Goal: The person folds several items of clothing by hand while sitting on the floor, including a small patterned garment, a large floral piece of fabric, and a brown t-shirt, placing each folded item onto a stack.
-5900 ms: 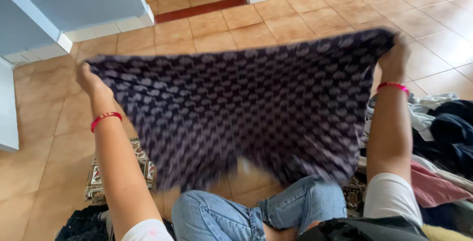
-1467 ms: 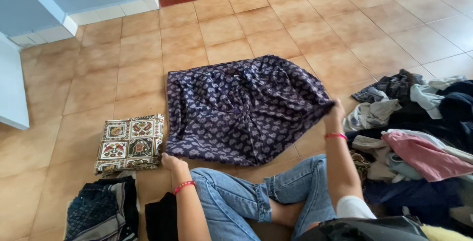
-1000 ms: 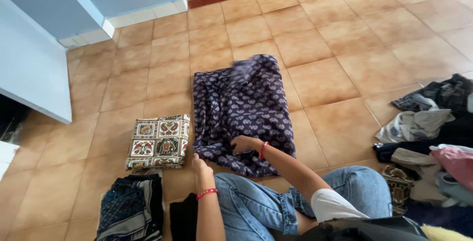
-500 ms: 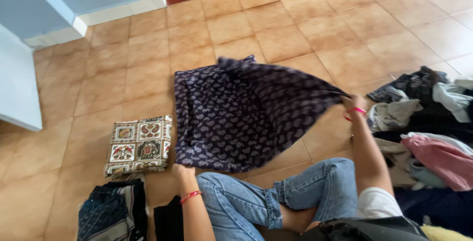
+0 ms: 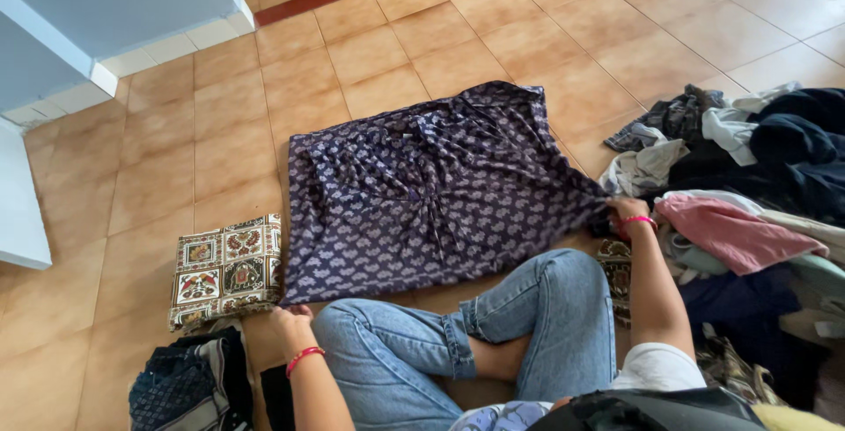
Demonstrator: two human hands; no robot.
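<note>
A dark purple cloth with a pale repeated print (image 5: 431,189) lies spread and wrinkled on the tiled floor in front of my crossed legs. My right hand (image 5: 621,212) grips its near right corner and pulls it taut toward the clothes pile. My left hand (image 5: 286,318) pinches the near left corner by my knee, next to a folded patterned cloth (image 5: 227,268). Both wrists wear red bands.
A heap of mixed clothes (image 5: 748,202) fills the right side, with a pink piece (image 5: 731,233) on top. A dark folded garment (image 5: 180,383) lies at the lower left. Blue-painted walls with white tile bases (image 5: 132,26) stand at the far left.
My right hand has pulled the lifted right half of the cloth down and outward, so the cloth now lies wide and flatter on the floor. My left hand stays at the near left corner.
</note>
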